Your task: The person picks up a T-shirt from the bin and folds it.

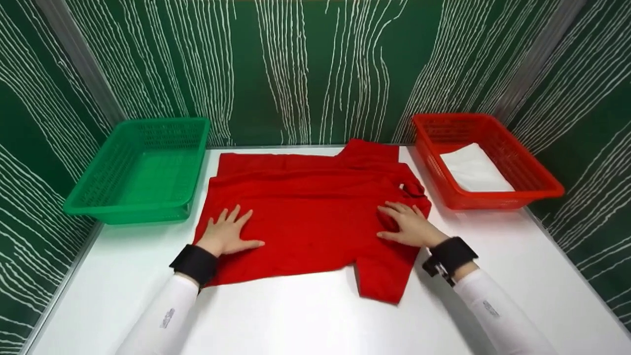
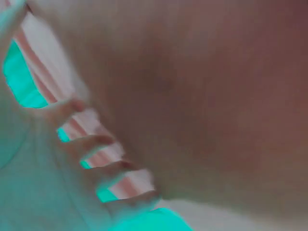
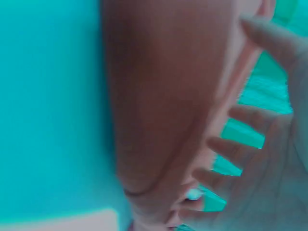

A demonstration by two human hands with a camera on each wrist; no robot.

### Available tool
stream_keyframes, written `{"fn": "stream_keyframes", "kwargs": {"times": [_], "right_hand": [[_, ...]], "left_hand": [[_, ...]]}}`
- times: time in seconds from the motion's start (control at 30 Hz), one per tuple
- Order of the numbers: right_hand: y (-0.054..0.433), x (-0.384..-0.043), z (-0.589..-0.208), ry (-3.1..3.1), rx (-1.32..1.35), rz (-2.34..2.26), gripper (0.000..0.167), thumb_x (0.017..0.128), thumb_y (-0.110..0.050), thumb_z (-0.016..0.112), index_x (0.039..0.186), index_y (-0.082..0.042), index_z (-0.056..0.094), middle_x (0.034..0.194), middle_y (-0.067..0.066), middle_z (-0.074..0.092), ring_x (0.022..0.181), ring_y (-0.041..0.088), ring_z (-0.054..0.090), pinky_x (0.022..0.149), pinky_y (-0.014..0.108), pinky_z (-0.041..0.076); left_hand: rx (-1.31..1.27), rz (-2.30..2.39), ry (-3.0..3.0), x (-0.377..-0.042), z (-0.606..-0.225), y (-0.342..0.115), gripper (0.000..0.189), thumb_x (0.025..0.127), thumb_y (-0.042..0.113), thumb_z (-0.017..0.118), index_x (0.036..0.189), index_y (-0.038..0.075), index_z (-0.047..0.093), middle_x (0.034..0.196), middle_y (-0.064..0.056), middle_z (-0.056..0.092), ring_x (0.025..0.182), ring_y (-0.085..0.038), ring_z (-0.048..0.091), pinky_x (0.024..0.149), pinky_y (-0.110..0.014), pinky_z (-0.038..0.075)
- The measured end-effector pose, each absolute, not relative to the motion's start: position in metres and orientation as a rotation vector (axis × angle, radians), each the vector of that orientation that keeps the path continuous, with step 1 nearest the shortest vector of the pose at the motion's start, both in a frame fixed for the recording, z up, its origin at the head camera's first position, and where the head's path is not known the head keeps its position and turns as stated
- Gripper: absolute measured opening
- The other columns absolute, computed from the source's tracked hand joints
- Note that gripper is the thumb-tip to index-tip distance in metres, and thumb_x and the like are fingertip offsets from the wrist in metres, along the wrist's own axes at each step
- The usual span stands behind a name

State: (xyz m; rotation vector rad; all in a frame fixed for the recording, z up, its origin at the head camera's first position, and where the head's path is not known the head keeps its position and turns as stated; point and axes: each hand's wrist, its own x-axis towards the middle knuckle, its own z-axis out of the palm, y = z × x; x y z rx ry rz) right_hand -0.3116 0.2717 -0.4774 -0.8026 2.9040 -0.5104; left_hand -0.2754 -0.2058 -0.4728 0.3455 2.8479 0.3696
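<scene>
Red shirt (image 1: 305, 222) lies on table (image 1: 296, 320) btw green bin (image 1: 143, 214) & red bin (image 1: 493, 200) (white cloth (image 1: 477, 167) inside), both sleeves (image 1: 382, 283) out, so spreading looks mostly done. L hand (image 1: 227, 234) rests on shirt nr green bin end, fingers spread; R hand (image 1: 409, 227) also has fingers spread, at collar (image 1: 413, 188) end, pinching nothing, can't tell if pressing or just above. Left, prob.: smooth lengthwise creases (image 1: 305, 185) & bunched collar; shirt's not folded up yet, nor in either bin.
</scene>
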Motion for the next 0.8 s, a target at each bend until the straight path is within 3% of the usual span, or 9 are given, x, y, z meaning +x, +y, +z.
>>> {"fn": "stream_keyframes", "kwargs": {"times": [0.1, 0.2, 0.33, 0.47, 0.63, 0.8], "right_hand": [[0.274, -0.282, -0.47, 2.948, -0.974, -0.514, 0.063, 0.095, -0.04, 0.081, 0.139, 0.003, 0.067, 0.136, 0.024, 0.068, 0.127, 0.045, 0.063, 0.108, 0.067, 0.048], [0.276, -0.253, -0.465, 2.898, -1.113, -0.532, 0.057, 0.089, -0.046, 0.087, 0.125, -0.002, 0.076, 0.119, 0.012, 0.077, 0.112, 0.036, 0.071, 0.095, 0.056, 0.058], [0.276, -0.224, -0.467, 2.77, -1.175, -0.543, 0.055, 0.082, -0.047, 0.092, 0.119, -0.009, 0.078, 0.113, 0.003, 0.072, 0.104, 0.027, 0.068, 0.09, 0.047, 0.06], [0.271, -0.216, -0.473, 2.73, -1.147, -0.558, 0.04, 0.085, -0.028, 0.092, 0.118, -0.009, 0.077, 0.109, 0.001, 0.064, 0.1, 0.022, 0.062, 0.084, 0.038, 0.06], [0.266, -0.22, -0.467, 2.678, -1.148, -0.584, 0.028, 0.082, 0.001, 0.079, 0.108, -0.007, 0.077, 0.098, -0.005, 0.065, 0.091, 0.016, 0.061, 0.075, 0.03, 0.055], [0.263, -0.228, -0.437, 2.549, -1.227, -0.75, 0.023, 0.083, 0.008, 0.065, 0.097, -0.007, 0.076, 0.088, -0.005, 0.067, 0.074, 0.004, 0.053, 0.066, 0.024, 0.048]], "left_hand": [[0.397, 0.358, 2.853, -0.251, -0.47, -0.201, 0.091, 0.096, 0.054, 0.069, 0.165, 0.004, 0.037, 0.169, -0.032, 0.028, 0.152, -0.061, 0.026, 0.12, -0.078, 0.021], [0.443, 0.414, 2.83, -0.225, -0.469, -0.195, 0.087, 0.096, 0.048, 0.073, 0.163, 0.002, 0.04, 0.168, -0.032, 0.031, 0.151, -0.061, 0.029, 0.119, -0.078, 0.025], [0.443, 0.53, 2.798, -0.201, -0.474, -0.191, 0.089, 0.094, 0.046, 0.076, 0.163, 0.004, 0.04, 0.169, -0.031, 0.029, 0.152, -0.062, 0.024, 0.117, -0.081, 0.024], [0.412, 0.583, 2.803, -0.194, -0.477, -0.192, 0.09, 0.092, 0.047, 0.077, 0.164, 0.007, 0.04, 0.171, -0.028, 0.027, 0.154, -0.061, 0.021, 0.116, -0.082, 0.021], [0.396, 0.594, 2.796, -0.194, -0.479, -0.198, 0.089, 0.093, 0.046, 0.077, 0.164, 0.008, 0.04, 0.171, -0.028, 0.027, 0.154, -0.061, 0.02, 0.115, -0.084, 0.019], [0.398, 0.589, 2.784, -0.194, -0.479, -0.202, 0.086, 0.094, 0.045, 0.076, 0.164, 0.008, 0.041, 0.171, -0.028, 0.027, 0.154, -0.061, 0.02, 0.115, -0.085, 0.019]]}}
